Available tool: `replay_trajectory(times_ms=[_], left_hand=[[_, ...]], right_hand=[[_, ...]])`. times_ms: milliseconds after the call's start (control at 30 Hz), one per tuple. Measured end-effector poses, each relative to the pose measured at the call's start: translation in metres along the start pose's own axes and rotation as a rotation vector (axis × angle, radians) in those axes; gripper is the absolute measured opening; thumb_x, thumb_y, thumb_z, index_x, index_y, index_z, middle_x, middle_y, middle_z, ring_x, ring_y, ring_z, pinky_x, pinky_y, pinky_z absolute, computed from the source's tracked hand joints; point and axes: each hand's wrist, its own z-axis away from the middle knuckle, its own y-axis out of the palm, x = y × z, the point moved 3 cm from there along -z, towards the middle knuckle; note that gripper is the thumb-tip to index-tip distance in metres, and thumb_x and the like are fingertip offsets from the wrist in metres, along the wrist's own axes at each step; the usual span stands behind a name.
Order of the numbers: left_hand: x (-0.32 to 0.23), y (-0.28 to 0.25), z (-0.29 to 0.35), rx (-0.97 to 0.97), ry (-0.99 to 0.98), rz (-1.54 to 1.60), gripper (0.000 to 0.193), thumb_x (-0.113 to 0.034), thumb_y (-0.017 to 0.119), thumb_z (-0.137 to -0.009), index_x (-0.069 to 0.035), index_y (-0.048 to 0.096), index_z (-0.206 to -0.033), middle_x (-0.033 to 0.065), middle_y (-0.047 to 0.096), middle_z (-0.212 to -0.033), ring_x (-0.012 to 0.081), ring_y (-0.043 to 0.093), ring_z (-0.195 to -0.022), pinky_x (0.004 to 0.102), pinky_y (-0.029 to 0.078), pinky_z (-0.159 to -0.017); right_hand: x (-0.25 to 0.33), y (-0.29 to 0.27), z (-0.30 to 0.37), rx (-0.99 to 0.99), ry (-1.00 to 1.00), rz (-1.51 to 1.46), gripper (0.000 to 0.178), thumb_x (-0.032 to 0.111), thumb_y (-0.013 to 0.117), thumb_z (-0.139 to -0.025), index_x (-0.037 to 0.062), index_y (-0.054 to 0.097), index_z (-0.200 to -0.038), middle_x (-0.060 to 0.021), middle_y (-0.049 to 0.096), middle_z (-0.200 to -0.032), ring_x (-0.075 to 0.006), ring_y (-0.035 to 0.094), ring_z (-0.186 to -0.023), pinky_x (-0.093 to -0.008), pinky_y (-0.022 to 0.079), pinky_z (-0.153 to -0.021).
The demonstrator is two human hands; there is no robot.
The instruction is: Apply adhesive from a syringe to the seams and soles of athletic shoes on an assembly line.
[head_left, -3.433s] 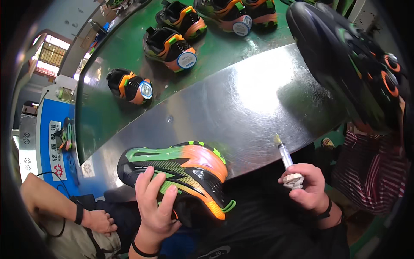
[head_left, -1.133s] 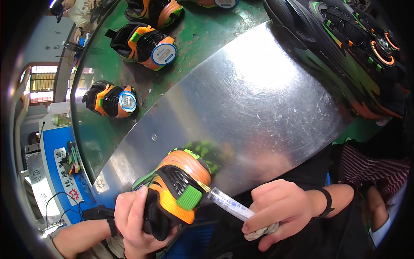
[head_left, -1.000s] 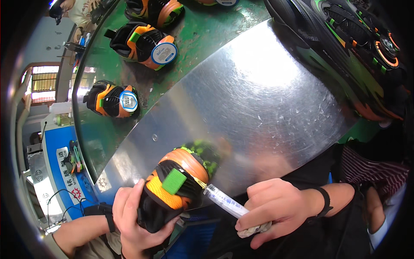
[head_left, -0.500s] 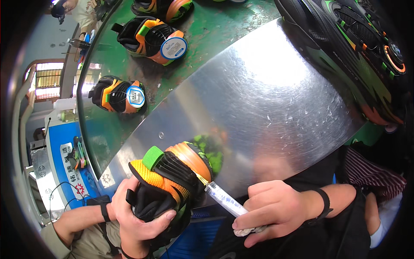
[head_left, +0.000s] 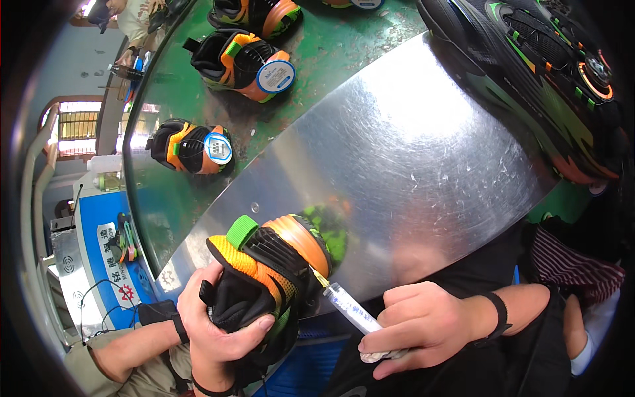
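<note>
My left hand (head_left: 221, 334) is closed around the heel end of a small black and orange sneaker (head_left: 268, 271), its thumb along the collar. A green pull tab stands up from the tongue, and the orange toe points away from me over the metal plate's edge. In my right hand (head_left: 423, 321) is a slim clear tube (head_left: 352, 308), marked in blue, with a narrow yellowish tip. That tip lies against or just beside the shoe's side near the sole; I cannot tell which. A crumpled whitish piece (head_left: 380, 356) shows under the right fingers.
A shiny metal plate (head_left: 370, 172) covers the near part of a green table (head_left: 331, 66). Similar sneakers (head_left: 241, 66) with round tags stand beyond it. A large black shoe (head_left: 529, 86) fills the right far corner. Someone in a striped garment (head_left: 575, 258) is close on my right.
The whole view has shifted slightly, so the table and shoes appear farther right. The tube's tip has moved slightly down along the sneaker's side. Both hands keep their grips.
</note>
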Motion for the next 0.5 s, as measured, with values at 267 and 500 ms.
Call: replay_trajectory(times_ms=[267, 500], left_hand=[[0.002, -0.001, 0.002, -0.004, 0.025, -0.020, 0.072, -0.025, 0.085, -0.051, 0.007, 0.061, -0.111, 0.0150, 0.064, -0.087, 0.0264, 0.064, -0.076, 0.0347, 0.052, -0.074], [0.009, 0.001, 0.006, -0.054, -0.078, 0.142, 0.071, -0.023, 0.085, -0.052, 0.006, 0.062, -0.112, 0.0148, 0.064, -0.089, 0.0254, 0.066, -0.079, 0.0337, 0.052, -0.076]], right_hand=[[0.003, 0.008, 0.001, 0.024, 0.017, 0.052, 0.025, 0.025, 0.078, -0.080, 0.0101, 0.068, -0.098, -0.0020, 0.056, -0.073, -0.0202, 0.052, -0.061, -0.0311, 0.044, -0.053], [0.004, 0.014, 0.002, 0.050, 0.020, 0.067, 0.023, 0.026, 0.076, -0.082, 0.0106, 0.067, -0.096, -0.0020, 0.054, -0.070, -0.0203, 0.050, -0.060, -0.0315, 0.043, -0.053]])
